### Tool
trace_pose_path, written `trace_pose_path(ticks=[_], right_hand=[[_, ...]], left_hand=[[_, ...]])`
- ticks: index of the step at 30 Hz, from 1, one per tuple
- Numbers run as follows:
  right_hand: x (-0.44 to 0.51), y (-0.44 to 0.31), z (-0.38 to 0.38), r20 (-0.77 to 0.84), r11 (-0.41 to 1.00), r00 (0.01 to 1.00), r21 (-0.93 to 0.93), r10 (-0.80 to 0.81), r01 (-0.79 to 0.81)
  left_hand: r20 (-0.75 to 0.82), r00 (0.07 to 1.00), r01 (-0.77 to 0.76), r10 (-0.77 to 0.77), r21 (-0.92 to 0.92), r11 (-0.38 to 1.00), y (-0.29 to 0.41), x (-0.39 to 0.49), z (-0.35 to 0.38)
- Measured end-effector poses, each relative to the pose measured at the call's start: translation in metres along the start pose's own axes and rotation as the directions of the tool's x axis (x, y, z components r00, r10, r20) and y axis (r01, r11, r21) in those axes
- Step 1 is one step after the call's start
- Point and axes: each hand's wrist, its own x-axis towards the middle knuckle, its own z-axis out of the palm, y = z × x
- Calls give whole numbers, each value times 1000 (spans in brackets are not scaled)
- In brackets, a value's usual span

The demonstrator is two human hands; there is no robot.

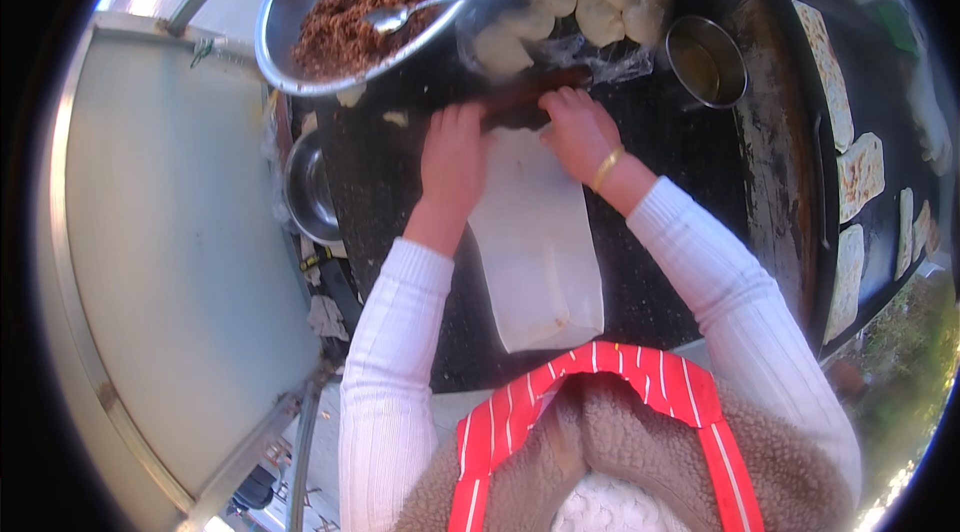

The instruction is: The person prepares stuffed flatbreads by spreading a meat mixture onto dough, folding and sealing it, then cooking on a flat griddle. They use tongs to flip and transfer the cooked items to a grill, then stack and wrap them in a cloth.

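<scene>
A long, flat sheet of pale dough (536, 232) lies on the black work surface (645, 277) in front of me. Across its far end is a dark wooden rolling pin (536, 87), slightly blurred. My left hand (455, 153) rests on the pin's left part, fingers pointing away from me. On its right part lies my right hand (581, 130), with a gold-coloured bracelet at the wrist. The palms hide how firmly the fingers close around the pin. Beyond it, several dough balls (598, 18) sit in clear plastic film.
A metal bowl of reddish-brown filling (375, 14) with a spoon (388, 18) stands at the far left. A metal cup of yellowish liquid (701, 63) is at the far right. Flatbreads (860, 175) lie on a dark griddle at the right. Another metal bowl (309, 190) is at the left edge.
</scene>
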Motion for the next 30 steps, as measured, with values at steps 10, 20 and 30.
trace_pose_path(ticks=[10, 20, 30], right_hand=[[9, -12, -14, 308, 982, 936, -131, 170, -135], [-33, -6, -26, 294, 710, 956, 671, 13, -216], [-243, -29, -59, 219, 886, 918, 407, -329, 221]], left_hand=[[274, 896, 348, -350, 58, 936, 14, 16, -12], [183, 942, 336, -281, -504, 796, 23, -24, -39], [298, 932, -102, 207, -332, 938, 98, -258, -84]])
